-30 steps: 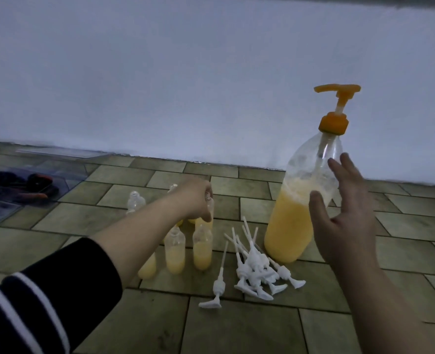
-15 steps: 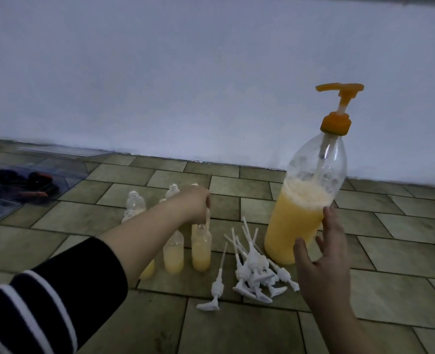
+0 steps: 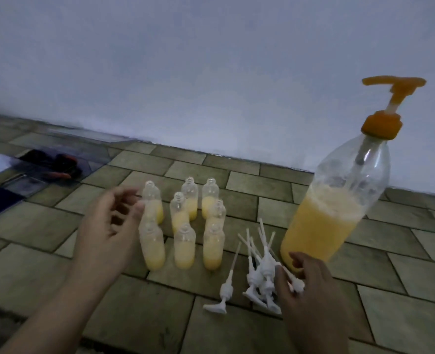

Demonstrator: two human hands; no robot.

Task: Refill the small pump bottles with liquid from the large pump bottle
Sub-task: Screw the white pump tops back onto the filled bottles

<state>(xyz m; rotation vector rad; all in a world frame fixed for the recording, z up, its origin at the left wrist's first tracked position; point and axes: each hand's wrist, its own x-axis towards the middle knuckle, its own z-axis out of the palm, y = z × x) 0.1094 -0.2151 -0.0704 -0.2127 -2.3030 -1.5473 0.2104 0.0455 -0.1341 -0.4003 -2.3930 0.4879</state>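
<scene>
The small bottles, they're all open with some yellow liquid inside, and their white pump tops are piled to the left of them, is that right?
Not quite. The head view shows the white pump tops piled to the right of the small bottles, between them and the large pump bottle. The rest holds.

The light is dim, bluish and even, with only weak shadows. The whole picture is soft, and the left hand (image 3: 109, 233) looks motion-blurred. Floor lines bend near the edges.
</scene>
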